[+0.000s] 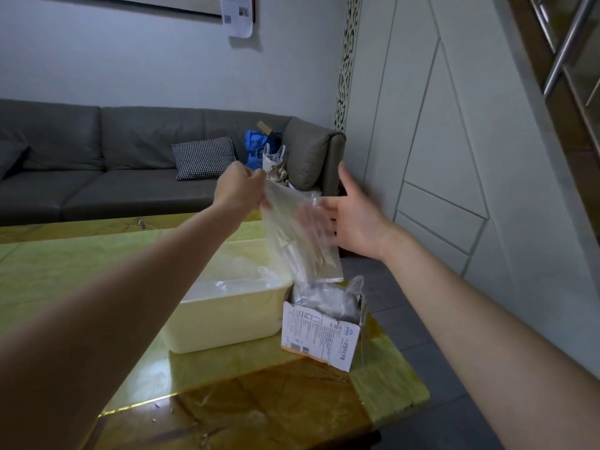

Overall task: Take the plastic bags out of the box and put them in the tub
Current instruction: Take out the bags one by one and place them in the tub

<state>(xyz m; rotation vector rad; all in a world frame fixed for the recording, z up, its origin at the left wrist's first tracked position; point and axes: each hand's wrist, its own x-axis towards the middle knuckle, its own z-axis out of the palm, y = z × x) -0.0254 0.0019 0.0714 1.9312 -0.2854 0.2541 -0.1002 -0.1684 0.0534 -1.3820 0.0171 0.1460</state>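
Note:
My left hand (242, 188) pinches the top corner of a clear plastic bag (302, 241), which hangs in the air above the box. My right hand (355, 216) is spread open just to the right of the bag, fingers partly behind the film; whether they touch it I cannot tell. Below stands a torn white cardboard box (319, 334) with more crumpled clear bags (328, 297) sticking out of its open top. A cream plastic tub (227, 323) sits directly left of the box, with clear plastic lying inside it.
Tub and box rest on a glossy green and brown table (259, 401), the box near its right edge. A grey sofa (130, 164) with a checked cushion and bags stands behind. White wall panels and dark floor tiles are to the right.

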